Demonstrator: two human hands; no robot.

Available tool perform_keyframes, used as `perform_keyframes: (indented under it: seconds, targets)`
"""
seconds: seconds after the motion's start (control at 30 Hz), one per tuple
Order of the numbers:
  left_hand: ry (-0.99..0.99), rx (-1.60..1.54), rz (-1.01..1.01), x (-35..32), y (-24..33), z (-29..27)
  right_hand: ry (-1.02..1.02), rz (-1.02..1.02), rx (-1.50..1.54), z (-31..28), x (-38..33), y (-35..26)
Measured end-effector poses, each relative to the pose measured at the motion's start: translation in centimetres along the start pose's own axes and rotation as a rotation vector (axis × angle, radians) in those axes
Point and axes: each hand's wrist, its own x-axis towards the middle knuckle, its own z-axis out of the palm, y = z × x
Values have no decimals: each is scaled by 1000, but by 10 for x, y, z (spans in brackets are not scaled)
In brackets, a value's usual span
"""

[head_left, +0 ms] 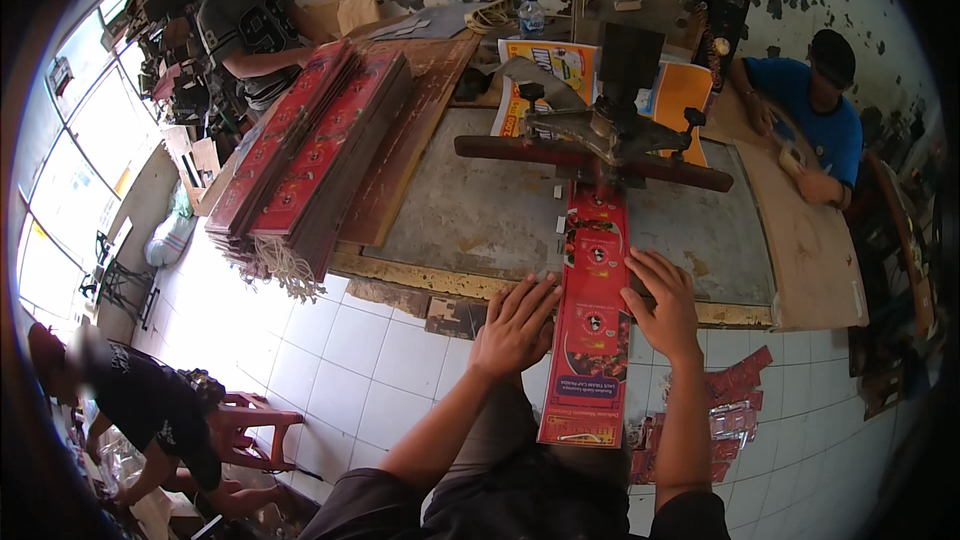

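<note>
A long red printed card strip (590, 325) runs from under the press head toward my lap, its near end hanging past the table edge. My left hand (515, 328) lies flat along the strip's left edge, fingers stretched out. At the opposite edge my right hand (666, 302) has its fingers extended and its thumb apart, touching the strip's side. Above the strip's far end is the dark metal press head (605, 130) with a long reddish-brown crossbar (500, 147). Whatever lies directly beneath the head is hidden. Under it all is the worn grey metal bed (470, 205).
Tall stacks of red printed strips (325, 155) with strings stand left. Finished-looking red pieces (735, 420) lie on the floor at right. A water bottle (531, 15) stands behind. One person (255, 35) works at back left, another (815, 120) at right, a third (160, 420) bends lower left.
</note>
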Motion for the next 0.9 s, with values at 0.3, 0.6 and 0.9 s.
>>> perform_keyframes:
  seconds: [0.3, 0.6, 0.9]
  targets:
    - [172, 114, 7, -23, -9, 35, -8, 260, 187, -56, 17, 84]
    - [305, 160, 64, -19, -14, 57, 212, 487, -762, -127, 52, 331]
    - [378, 187, 72, -27, -24, 76, 247, 621, -666, -130, 42, 397]
